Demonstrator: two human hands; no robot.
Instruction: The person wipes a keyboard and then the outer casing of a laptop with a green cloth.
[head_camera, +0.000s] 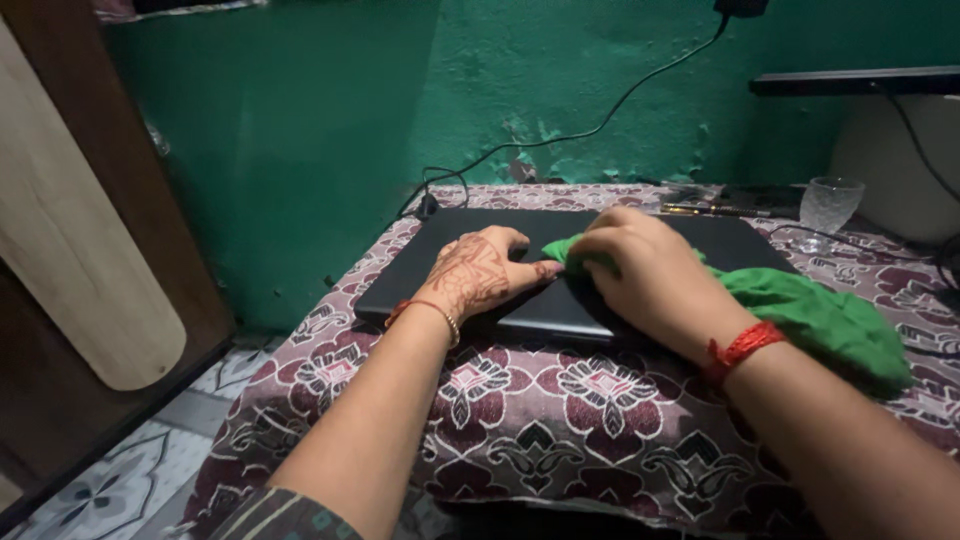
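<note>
Head view, looking down over my two forearms onto a small covered table.

Item 1: closed dark laptop (560, 255), lying flat on the far half of the table, lid down, its front edge toward me.

Item 2: my left hand (478, 272), henna pattern on its back, palm down on the laptop lid near the front left area, fingers loosely curled and holding nothing. A thin bracelet and a red thread sit at the wrist.

Item 3: my right hand (640, 270), pressed down on the lid just beside the left hand, fingers closed over one end of a green cloth (820, 315). A red thread is tied at this wrist.

Item 4: the green cloth itself, bunched; one end pokes out from under my right fingers on the lid, the rest trails under my right forearm and off the laptop's right side onto the table covering.

Item 5: table covering (520, 410), maroon with a white and black floral print.

Item 6: clear drinking glass (830, 205), upright at the far right of the table, well apart from both hands.

Item 7: black cable (600, 125), running along the green wall (300, 130) down toward the laptop's back left corner.

Item 8: patterned tile floor (110, 485), lower left.
</note>
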